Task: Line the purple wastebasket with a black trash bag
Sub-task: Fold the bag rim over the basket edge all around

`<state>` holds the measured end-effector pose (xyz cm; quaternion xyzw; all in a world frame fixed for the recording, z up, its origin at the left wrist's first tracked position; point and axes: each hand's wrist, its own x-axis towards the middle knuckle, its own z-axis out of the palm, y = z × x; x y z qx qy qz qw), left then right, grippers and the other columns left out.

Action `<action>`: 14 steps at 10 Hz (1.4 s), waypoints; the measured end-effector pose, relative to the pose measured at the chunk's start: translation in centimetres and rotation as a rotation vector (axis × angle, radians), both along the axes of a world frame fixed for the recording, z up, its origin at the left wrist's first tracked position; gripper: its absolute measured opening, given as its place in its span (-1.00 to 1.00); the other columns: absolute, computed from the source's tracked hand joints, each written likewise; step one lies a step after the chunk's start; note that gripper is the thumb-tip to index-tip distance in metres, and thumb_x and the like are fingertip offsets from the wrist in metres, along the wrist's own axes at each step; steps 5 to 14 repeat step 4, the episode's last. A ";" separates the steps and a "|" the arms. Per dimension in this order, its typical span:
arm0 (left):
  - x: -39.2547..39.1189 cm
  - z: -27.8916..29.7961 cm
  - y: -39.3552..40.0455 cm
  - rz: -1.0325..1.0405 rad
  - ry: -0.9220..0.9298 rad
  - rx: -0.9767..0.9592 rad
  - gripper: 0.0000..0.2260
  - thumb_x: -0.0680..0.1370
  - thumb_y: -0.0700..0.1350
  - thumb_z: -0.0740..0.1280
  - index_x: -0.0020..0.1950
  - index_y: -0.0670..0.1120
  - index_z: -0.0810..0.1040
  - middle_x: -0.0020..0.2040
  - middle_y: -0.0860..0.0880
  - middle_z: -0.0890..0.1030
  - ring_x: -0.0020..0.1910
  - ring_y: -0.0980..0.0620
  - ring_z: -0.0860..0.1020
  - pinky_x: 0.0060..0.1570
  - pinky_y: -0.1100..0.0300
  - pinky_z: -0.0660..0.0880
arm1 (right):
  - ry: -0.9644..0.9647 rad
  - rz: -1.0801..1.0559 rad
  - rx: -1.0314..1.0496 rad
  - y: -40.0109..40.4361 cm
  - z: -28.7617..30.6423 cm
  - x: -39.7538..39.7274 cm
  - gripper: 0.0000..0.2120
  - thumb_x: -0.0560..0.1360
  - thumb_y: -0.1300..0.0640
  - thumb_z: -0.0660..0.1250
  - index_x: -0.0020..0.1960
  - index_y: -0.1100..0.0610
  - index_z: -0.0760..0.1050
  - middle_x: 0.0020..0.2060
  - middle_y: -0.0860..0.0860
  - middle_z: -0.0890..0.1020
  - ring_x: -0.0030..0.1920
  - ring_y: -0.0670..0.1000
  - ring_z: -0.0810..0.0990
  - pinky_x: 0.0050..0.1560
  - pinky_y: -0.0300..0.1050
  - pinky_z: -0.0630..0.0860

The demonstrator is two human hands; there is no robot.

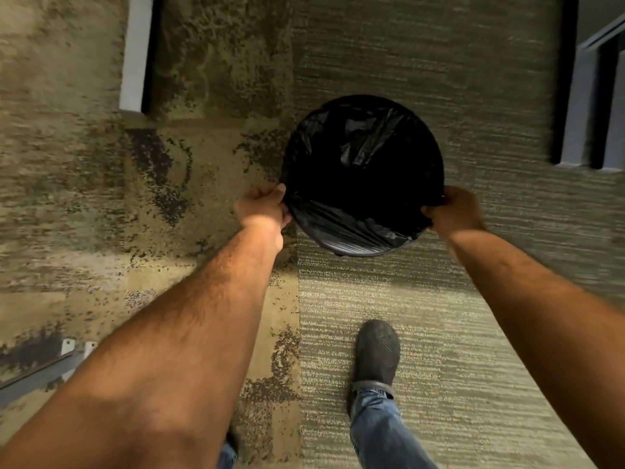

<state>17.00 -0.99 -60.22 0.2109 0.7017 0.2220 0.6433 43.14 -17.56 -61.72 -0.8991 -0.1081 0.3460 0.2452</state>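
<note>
A round wastebasket stands on the carpet below me, wholly covered by a glossy black trash bag; no purple shows. The bag hangs down inside the opening and is folded over the rim, with stretched folds on the near outer wall. My left hand grips the bag at the rim's left side. On the opposite side my right hand pinches the bag at the rim. Both arms reach down from the bottom of the frame.
Patterned carpet tiles cover the floor, mottled brown on the left and striped grey on the right. My shoe and jeans leg stand just behind the basket. Grey furniture legs rise at the back left, other furniture legs at the back right; a metal bracket lies at the lower left.
</note>
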 end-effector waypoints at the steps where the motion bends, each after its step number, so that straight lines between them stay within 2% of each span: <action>1: 0.1 -0.3 0.1 -0.005 0.032 0.045 -0.77 0.67 -0.24 0.34 -0.17 -0.05 0.46 -0.18 -0.10 0.58 -0.26 -0.04 0.53 -0.30 0.14 0.53 | -0.029 0.011 0.009 0.0 -0.1 -0.4 -0.63 0.47 0.31 0.38 0.25 0.13 0.69 0.06 0.18 0.77 0.07 0.23 0.75 0.13 0.25 0.70; 2: 0.4 -0.2 0.1 -0.019 0.072 0.048 -0.84 0.69 -0.22 0.29 -0.09 -0.08 0.51 -0.06 -0.16 0.63 -0.14 -0.10 0.59 -0.19 0.05 0.59 | -0.030 0.018 -0.016 0.0 0.1 -0.7 -0.64 0.51 0.20 0.40 0.29 0.13 0.67 0.12 0.20 0.77 0.12 0.27 0.74 0.16 0.27 0.67; 3: 0.5 -0.2 0.4 -0.033 0.080 -0.038 -0.82 0.71 -0.23 0.18 0.15 -0.16 0.58 0.07 -0.20 0.69 -0.05 -0.17 0.66 -0.14 -0.03 0.66 | -0.029 -0.024 -0.004 -0.3 0.5 -1.6 -0.55 0.57 0.02 0.41 0.41 0.16 0.59 0.24 0.19 0.74 0.22 0.26 0.71 0.27 0.16 0.63; 4: -0.2 0.0 0.2 -0.068 0.039 -0.118 -0.71 0.73 -0.23 0.06 0.19 -0.15 0.59 0.00 -0.14 0.67 -0.13 -0.09 0.63 -0.17 0.04 0.62 | -0.027 -0.085 0.035 -1.0 0.6 -2.3 -0.43 0.58 -0.03 0.44 0.50 0.20 0.49 0.33 0.17 0.69 0.28 0.22 0.68 0.26 -0.01 0.59; 14: -0.2 0.0 0.2 -0.068 0.039 -0.118 -0.71 0.73 -0.23 0.06 0.19 -0.15 0.59 0.00 -0.14 0.67 -0.13 -0.09 0.63 -0.17 0.04 0.62 | -0.027 -0.085 0.035 -1.0 0.6 -2.3 -0.43 0.58 -0.03 0.44 0.50 0.20 0.49 0.33 0.17 0.69 0.28 0.22 0.68 0.26 -0.01 0.59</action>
